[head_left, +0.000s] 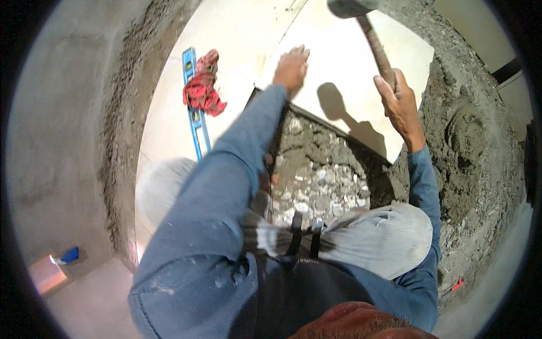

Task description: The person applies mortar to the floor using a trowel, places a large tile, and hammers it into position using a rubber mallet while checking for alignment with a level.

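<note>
My right hand (402,104) is wrapped round the handle of a mallet (377,45), raised above a large cream floor tile (353,62). The mallet's dark head is at the top of the view, and its shadow falls on the tile. Resting on the same tile near its left edge is my left hand (292,70), fingers out and holding nothing. The tile's near edge borders an untiled patch of mortar and rubble (316,183) in front of my knees.
Laid tiles (237,79) extend to the left, bearing a blue spirit level (200,133) with a crumpled red cloth (204,93) over it. Wet mortar (466,135) is heaped on the right. A small red-handled tool (458,283) lies at lower right. A grey wall (62,130) stands left.
</note>
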Action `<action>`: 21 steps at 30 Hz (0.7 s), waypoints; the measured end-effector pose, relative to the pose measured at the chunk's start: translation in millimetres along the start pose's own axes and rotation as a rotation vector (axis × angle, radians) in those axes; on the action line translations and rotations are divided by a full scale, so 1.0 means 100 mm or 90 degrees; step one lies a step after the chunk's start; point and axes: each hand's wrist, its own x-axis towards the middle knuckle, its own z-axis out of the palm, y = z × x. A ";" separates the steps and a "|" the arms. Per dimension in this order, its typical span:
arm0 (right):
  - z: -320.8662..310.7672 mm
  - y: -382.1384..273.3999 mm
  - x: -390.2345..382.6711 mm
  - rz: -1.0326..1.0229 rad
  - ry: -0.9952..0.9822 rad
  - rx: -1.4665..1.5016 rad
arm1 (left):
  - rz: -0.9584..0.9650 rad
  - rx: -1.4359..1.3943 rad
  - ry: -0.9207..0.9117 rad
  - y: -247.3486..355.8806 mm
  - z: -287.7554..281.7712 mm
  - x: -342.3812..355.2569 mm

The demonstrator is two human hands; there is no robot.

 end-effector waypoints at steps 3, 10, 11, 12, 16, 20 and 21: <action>0.06 -0.01 -0.40 0.007 0.025 0.104 | -0.061 0.035 -0.079 -0.81 -0.32 -0.08; 0.61 0.66 -0.51 -0.173 0.024 -0.069 | 0.004 0.096 -0.209 -1.54 -0.59 -0.02; 0.66 0.90 -0.47 -0.117 -0.059 -0.161 | 0.024 0.102 -0.210 -1.51 -0.58 0.03; 0.71 1.11 -0.41 -0.114 -0.116 -0.344 | 0.026 0.111 -0.205 -1.51 -0.58 0.08; 0.65 0.13 -0.23 -0.224 -0.069 -0.217 | 0.033 0.169 -0.152 -2.34 -0.65 -0.18; 0.76 0.34 -0.21 -0.294 0.026 -0.012 | 0.032 0.170 -0.266 -1.96 -0.41 0.09; 0.73 0.60 -0.16 -0.289 -0.006 -0.085 | 0.054 0.180 -0.222 -1.65 -0.33 0.19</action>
